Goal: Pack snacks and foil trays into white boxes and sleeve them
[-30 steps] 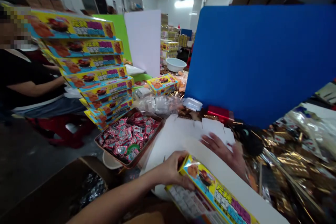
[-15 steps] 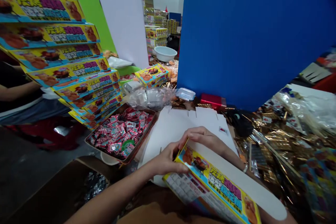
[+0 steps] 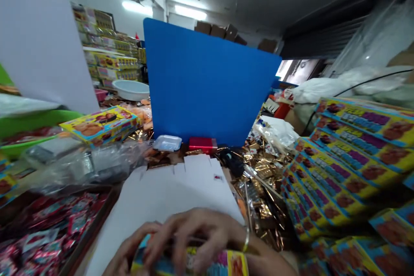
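Both my hands are at the bottom edge of the view, wrapped around a yellow and blue printed carton (image 3: pixel 194 261). Only a strip of it shows below my fingers. My left hand (image 3: pixel 129 248) holds its left part. My right hand (image 3: pixel 200 235), with a metal bangle on the wrist, lies over the top of it. A flat white die-cut cardboard blank (image 3: pixel 168 194) lies just beyond my hands, with tabs along its far edge.
A tray of red sachets (image 3: pixel 54 228) lies to the left. Gold foil wrappers (image 3: pixel 261 181) heap up to the right, beside stacked printed cartons (image 3: pixel 346 172). A blue board (image 3: pixel 207 82) stands behind a red box (image 3: pixel 202 143) and a plastic tray (image 3: pixel 167 142).
The view has swung so the blue board sits further left and other stacked cartons appear at right. My hands have come together over the carton, which now sits lower in view.
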### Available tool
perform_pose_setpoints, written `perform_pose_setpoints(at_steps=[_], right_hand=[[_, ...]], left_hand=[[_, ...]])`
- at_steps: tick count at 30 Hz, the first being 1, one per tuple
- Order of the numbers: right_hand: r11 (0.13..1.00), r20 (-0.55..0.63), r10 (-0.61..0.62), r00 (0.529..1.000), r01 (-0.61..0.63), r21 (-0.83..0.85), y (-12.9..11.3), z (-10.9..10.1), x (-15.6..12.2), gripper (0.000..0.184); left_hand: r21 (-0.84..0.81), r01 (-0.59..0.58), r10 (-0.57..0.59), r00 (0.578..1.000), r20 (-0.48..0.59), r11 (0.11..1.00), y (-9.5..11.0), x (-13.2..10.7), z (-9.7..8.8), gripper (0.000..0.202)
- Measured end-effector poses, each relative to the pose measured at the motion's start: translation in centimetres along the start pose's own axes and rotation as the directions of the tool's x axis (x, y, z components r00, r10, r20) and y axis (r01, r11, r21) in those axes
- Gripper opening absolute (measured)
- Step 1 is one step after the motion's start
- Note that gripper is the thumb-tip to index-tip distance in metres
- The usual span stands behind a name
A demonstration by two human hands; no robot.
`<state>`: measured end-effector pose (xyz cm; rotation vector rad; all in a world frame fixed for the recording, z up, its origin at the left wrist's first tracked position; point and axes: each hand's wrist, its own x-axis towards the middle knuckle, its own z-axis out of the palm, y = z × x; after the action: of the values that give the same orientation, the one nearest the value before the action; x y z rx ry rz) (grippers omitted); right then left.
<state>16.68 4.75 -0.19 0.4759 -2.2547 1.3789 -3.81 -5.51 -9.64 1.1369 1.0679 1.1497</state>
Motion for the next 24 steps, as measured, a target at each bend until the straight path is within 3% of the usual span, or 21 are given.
perform_pose_setpoints(at_steps=[2,4,6,8,10,11,12,13,14,17,20,22,24], right_hand=[[0.982,-0.231,-0.016,0.973,0.059,0.18,-0.1,0.2,-3.2,0.042],[0.967,-0.488,0.072,0.87,0.059,0.248,-0.4,1.2,-5.9,0.048],[0.96,-0.659,0.202,0.725,-0.013,0.279,-0.8,2.3,-7.2,0.048],[0.93,-0.772,0.347,0.533,-0.087,0.358,-1.2,3.2,-7.3,0.041],[0.86,-0.798,0.507,0.327,-0.126,0.495,-1.5,3.7,-6.8,0.037],[0.823,-0.783,0.567,0.255,-0.147,0.548,-1.5,3.7,-6.5,0.039],[0.804,-0.775,0.594,0.216,-0.176,0.567,-1.6,3.7,-6.3,0.041],[0.815,-0.788,0.577,0.216,-0.214,0.539,-1.7,3.6,-6.3,0.043],[0.849,-0.817,0.52,0.25,-0.253,0.463,-1.8,3.5,-6.3,0.043],[0.922,-0.845,0.268,0.463,-0.377,0.086,-1.9,3.4,-7.3,0.038],[0.807,-0.727,0.123,0.676,-0.494,-0.323,-0.9,3.6,-8.5,0.031],[0.698,-0.628,0.06,0.776,-0.482,-0.53,0.1,3.9,-9.1,0.028],[0.635,-0.575,0.015,0.818,-0.452,-0.626,1.0,4.3,-9.4,0.022]], left_hand=[[-0.158,0.075,-0.077,0.997,-0.008,0.985,0.6,-0.2,-0.3,0.056],[-0.28,0.141,-0.154,0.988,-0.026,0.95,1.2,-0.2,-0.2,0.054],[-0.342,0.194,-0.213,0.977,-0.017,0.919,1.4,-0.1,0.1,0.056],[-0.362,0.224,-0.237,0.971,0.008,0.905,1.3,-0.1,0.4,0.058],[-0.369,0.221,-0.23,0.973,0.019,0.903,1.2,-0.3,0.6,0.058],[-0.367,0.215,-0.223,0.975,0.022,0.905,1.2,-0.4,0.7,0.057],[-0.362,0.209,-0.216,0.976,0.023,0.908,1.2,-0.4,0.7,0.056],[-0.353,0.202,-0.209,0.978,0.019,0.914,1.1,-0.5,0.6,0.056],[-0.339,0.187,-0.197,0.98,0.006,0.922,1.1,-0.4,0.5,0.056],[-0.226,0.032,-0.06,0.991,-0.119,0.973,0.9,0.1,0.0,0.054],[0.128,-0.206,0.234,0.934,-0.269,0.97,0.8,0.5,-1.1,0.041],[0.351,-0.251,0.34,0.914,-0.221,0.902,1.2,0.2,-2.1,0.031],[0.448,-0.231,0.303,0.948,-0.097,0.864,2.4,-0.4,-3.1,0.026]])
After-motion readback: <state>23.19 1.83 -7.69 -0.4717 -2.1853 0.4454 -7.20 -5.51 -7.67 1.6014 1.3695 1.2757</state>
